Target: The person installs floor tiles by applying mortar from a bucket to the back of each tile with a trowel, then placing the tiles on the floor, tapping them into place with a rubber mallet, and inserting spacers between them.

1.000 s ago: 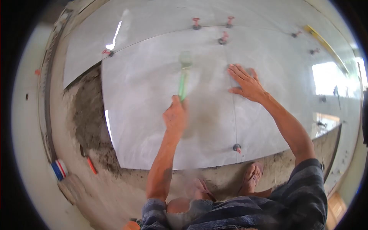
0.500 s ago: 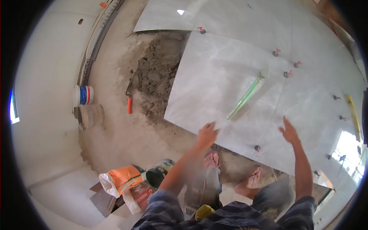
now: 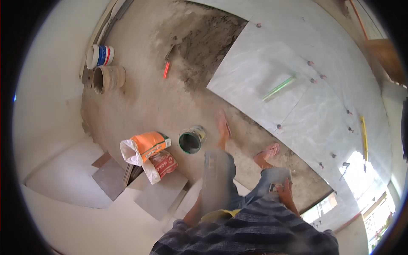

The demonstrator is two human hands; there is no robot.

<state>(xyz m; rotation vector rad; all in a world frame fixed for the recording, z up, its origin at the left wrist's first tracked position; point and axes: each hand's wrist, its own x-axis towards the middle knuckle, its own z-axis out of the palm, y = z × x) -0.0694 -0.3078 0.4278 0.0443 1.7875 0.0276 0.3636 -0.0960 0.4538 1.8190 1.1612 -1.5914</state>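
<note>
1 R hand [image 3: 285, 191] (on jeans [image 3: 223, 171]), 1 grn mallet [image 3: 279, 88], 3 buckets [image 3: 115, 77]

The mallet [image 3: 278, 89] lies on the tiles [image 3: 240, 63] ahead of the right foot [image 3: 270, 151], a level [image 3: 364, 138] on them farther right; mortar [image 3: 208, 42] lies left of the mallet, a trowel [image 3: 166, 70] beside it on the floor [image 3: 144, 106]; two buckets [image 3: 117, 77] sit by the left wall [image 3: 55, 93], a third bucket [image 3: 199, 132] between the bags [image 3: 148, 144] and the left foot [image 3: 222, 124].
</note>
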